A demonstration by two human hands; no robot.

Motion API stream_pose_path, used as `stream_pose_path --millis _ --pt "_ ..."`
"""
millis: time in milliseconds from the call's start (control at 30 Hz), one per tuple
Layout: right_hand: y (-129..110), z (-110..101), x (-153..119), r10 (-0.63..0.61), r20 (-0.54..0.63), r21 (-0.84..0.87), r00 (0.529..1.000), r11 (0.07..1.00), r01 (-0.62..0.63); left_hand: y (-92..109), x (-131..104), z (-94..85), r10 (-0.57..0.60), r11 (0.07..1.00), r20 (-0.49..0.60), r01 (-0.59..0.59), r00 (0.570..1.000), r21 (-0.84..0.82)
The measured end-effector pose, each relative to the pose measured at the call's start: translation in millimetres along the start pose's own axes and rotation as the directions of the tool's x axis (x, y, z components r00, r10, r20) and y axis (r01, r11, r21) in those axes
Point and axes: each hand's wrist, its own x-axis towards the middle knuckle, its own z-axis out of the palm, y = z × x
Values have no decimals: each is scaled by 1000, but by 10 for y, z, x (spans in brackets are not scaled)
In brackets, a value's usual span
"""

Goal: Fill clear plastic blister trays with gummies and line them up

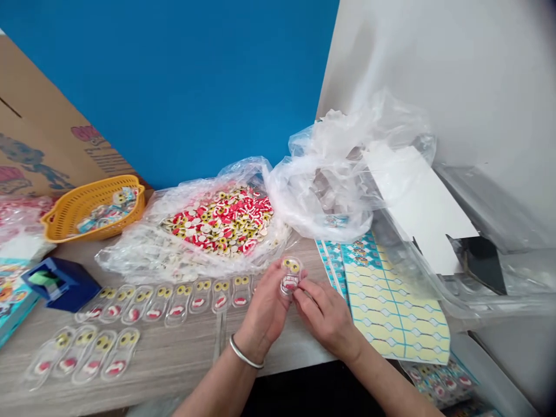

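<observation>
My left hand, with a bangle on its wrist, grips a small clear plastic shell. Two yellow eye pieces sit in the shell's upper end and a red-and-white mouth piece in its lower end. My right hand pinches the lower right edge of the same shell, its fingers bent. On the table to the left lie similar filled clear shells in a row, with several more nearer the front edge. Behind my hands an opened plastic bag holds a heap of loose eye and mouth pieces.
At left stand a yellow basket with small packets, a blue tape dispenser and a cardboard box. Yellow-and-blue printed sheets lie right of my hands. Beyond are crumpled clear bags and a clear plastic bin holding white card.
</observation>
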Motion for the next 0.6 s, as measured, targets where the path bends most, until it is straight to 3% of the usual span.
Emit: stream_pose_path --millis 100,200,267,333,400,500,567,600 --pt "-136 -23 67 46 60 112 997 992 -52 7 -68 -108 63 997 -35 -61 997 47" --pt "-253 -8 159 254 77 311 964 913 -266 64 -180 -259 125 990 -71 -119 990 78" --pt "-323 65 223 452 161 441 878 763 -473 121 -287 -379 148 983 -86 -137 985 121" --pt "-403 185 295 545 317 542 776 567 -620 181 -416 -524 172 973 -103 -153 980 170" --pt "-520 347 371 516 476 621 712 376 -688 240 -561 -706 212 956 -126 -179 969 231" --pt "-817 663 467 394 643 674 657 115 -729 343 -820 -1066 315 911 -189 -241 930 334" --pt "-1102 914 516 314 729 638 609 13 -770 421 -1025 -1341 372 878 -267 -244 889 412" --pt "-1261 1044 540 285 761 608 584 3 -794 457 -1134 -1476 418 854 -329 -243 846 461"
